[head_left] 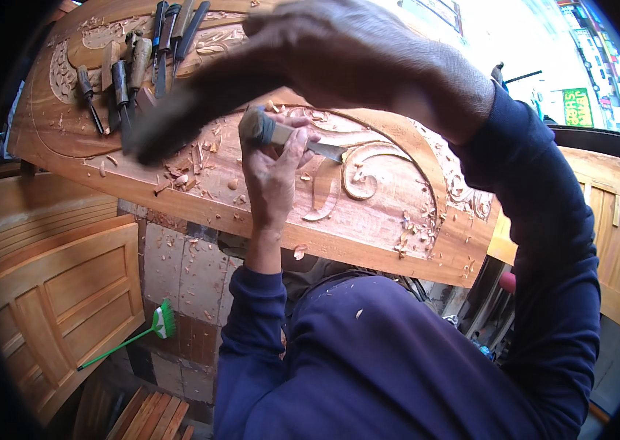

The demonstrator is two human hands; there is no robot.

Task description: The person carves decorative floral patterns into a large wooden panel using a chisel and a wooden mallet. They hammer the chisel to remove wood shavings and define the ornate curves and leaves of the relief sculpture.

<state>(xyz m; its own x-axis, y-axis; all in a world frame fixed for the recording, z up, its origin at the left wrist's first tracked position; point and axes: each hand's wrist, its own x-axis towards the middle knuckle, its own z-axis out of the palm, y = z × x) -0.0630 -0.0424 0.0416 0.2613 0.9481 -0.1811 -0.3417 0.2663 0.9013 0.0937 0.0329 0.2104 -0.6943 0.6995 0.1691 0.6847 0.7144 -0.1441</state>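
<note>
My left hand (272, 176) is closed around a wood chisel (327, 151) with a pale handle bound in dark wrapping at its butt. The blade tip meets the edge of a curling scroll (372, 172) carved in relief on a brown wooden panel (376, 233). Raised above it, close to the camera, my right hand (354, 55) grips a dark wooden mallet (193, 110). The mallet is smeared by motion and slants down to the left, apart from the chisel in this view. Part of the panel behind is hidden by this hand and mallet.
Several more chisels (140, 62) lie at the panel's far left, amid wood shavings (193, 165). Panelled wooden doors (79, 293) stand at lower left beside a green broom (163, 320). Another wooden door (614, 220) is at right. Shavings litter the tiled floor (200, 275).
</note>
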